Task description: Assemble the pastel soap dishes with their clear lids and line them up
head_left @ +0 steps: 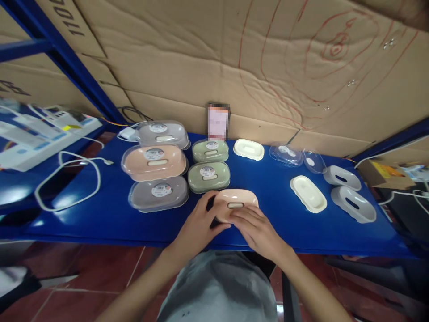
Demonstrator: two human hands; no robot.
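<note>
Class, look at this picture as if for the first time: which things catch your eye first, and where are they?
Both hands, the left hand and the right hand, rest on a peach soap box at the near edge of the blue table. To its left stand stacked lidded boxes, with a peach lidded box among them. To the right lie loose parts, such as a cream tray.

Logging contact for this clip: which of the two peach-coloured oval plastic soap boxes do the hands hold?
The lidless peach oval soap box at the table's near edge, between left hand and right hand; the other wears a clear lid.
</note>
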